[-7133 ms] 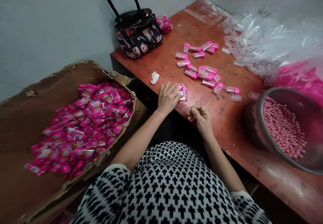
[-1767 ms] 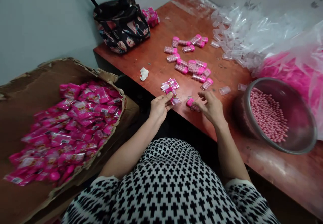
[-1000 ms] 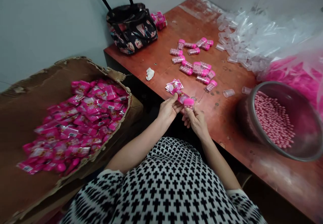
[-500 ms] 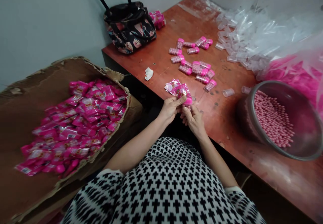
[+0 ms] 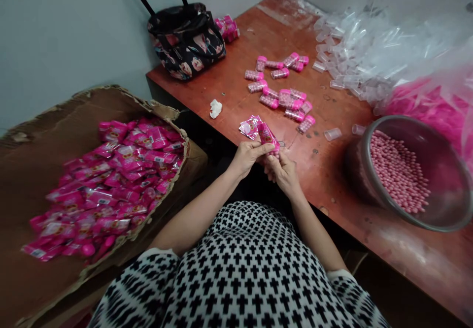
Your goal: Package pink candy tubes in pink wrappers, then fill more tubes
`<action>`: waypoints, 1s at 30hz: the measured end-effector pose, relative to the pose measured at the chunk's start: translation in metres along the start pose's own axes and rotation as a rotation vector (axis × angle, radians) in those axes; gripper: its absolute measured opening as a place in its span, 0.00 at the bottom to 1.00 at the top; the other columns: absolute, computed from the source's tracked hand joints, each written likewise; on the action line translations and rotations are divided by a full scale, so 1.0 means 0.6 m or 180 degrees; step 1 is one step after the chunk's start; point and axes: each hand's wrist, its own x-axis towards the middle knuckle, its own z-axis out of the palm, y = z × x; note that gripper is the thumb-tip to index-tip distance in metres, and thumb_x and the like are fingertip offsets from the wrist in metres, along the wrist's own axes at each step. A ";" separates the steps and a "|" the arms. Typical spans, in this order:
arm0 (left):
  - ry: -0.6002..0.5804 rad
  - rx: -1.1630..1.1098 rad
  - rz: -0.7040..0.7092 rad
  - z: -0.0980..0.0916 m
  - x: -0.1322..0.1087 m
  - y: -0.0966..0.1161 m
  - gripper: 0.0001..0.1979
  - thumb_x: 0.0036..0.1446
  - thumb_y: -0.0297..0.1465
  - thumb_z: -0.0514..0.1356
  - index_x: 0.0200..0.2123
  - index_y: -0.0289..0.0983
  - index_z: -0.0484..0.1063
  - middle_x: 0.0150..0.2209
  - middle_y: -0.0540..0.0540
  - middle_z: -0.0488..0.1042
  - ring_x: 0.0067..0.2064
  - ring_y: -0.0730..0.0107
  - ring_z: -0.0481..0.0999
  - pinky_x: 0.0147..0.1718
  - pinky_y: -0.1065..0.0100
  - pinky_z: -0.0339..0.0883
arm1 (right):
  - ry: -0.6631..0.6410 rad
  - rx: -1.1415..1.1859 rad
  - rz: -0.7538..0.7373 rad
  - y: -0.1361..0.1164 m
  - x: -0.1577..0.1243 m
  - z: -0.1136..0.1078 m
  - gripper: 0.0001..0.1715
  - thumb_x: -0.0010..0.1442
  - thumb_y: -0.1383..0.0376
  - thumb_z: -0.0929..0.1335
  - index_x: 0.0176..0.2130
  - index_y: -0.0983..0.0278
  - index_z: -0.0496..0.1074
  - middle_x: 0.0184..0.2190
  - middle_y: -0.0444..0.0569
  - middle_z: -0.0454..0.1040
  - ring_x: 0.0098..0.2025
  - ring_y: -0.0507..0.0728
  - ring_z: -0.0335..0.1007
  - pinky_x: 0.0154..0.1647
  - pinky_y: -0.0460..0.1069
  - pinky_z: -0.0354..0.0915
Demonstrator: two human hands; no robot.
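Note:
Near the table's front edge, a pink printed wrapper (image 5: 268, 134) is held between my two hands. My left hand (image 5: 247, 159) is closed, its thumb lying along the wrapper's lower part. From the other side my right hand (image 5: 283, 171) is closed at the wrapper's lower end, fingers curled under. Whether a capped tube is inside the wrapper is hidden. Just beyond, flat pink wrappers (image 5: 250, 127) lie on the table. Farther back are several clear tubes with pink caps and pink beads (image 5: 285, 97).
At left, a torn cardboard box (image 5: 195, 163) holds many pink packets (image 5: 121, 170). A grey bucket (image 5: 449, 197) of pink beads stands at right on the red table (image 5: 332, 180), before clear empty tubes (image 5: 354, 57). A flowered bag (image 5: 188, 42) and white scrap (image 5: 215, 108) lie farther back.
The pink cap that showed between my fingers is out of sight, and the printed wrapper now stands where it was. Both hands keep nearly the same place.

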 end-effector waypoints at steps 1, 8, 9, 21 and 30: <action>0.0068 -0.0039 0.0035 0.001 -0.001 -0.002 0.15 0.43 0.38 0.68 0.22 0.30 0.75 0.21 0.44 0.74 0.19 0.72 0.71 0.19 0.70 0.65 | -0.0028 -0.0014 0.0020 -0.001 0.000 0.001 0.19 0.58 0.48 0.64 0.31 0.61 0.64 0.17 0.38 0.66 0.14 0.46 0.59 0.12 0.41 0.54; 0.0109 -0.0101 0.0098 -0.013 0.003 0.005 0.14 0.42 0.37 0.68 0.20 0.30 0.75 0.20 0.44 0.75 0.21 0.70 0.73 0.24 0.69 0.69 | -0.0249 -0.0143 -0.0067 -0.009 0.004 -0.001 0.19 0.58 0.48 0.63 0.32 0.61 0.64 0.18 0.38 0.64 0.15 0.46 0.56 0.15 0.42 0.53; -0.0024 0.0002 0.0061 -0.019 0.004 0.010 0.13 0.43 0.36 0.68 0.21 0.30 0.76 0.22 0.42 0.76 0.22 0.69 0.75 0.25 0.68 0.70 | -0.0245 -0.0310 -0.0179 -0.009 0.003 -0.002 0.19 0.58 0.48 0.63 0.32 0.61 0.64 0.18 0.38 0.65 0.16 0.46 0.56 0.16 0.42 0.54; -0.0009 -0.0314 -0.0007 -0.012 -0.015 0.000 0.16 0.42 0.39 0.69 0.21 0.30 0.73 0.18 0.46 0.72 0.18 0.72 0.70 0.19 0.70 0.66 | -0.0195 0.0901 0.0025 0.005 0.003 0.019 0.20 0.57 0.48 0.65 0.34 0.62 0.65 0.22 0.39 0.70 0.17 0.46 0.64 0.14 0.41 0.58; 0.0327 -0.0451 -0.0132 -0.004 -0.026 -0.013 0.14 0.38 0.34 0.71 0.23 0.29 0.75 0.21 0.47 0.73 0.22 0.76 0.71 0.26 0.71 0.68 | 0.0193 0.1724 0.0011 0.012 0.006 0.010 0.16 0.50 0.57 0.73 0.33 0.62 0.65 0.21 0.38 0.74 0.20 0.49 0.71 0.22 0.43 0.69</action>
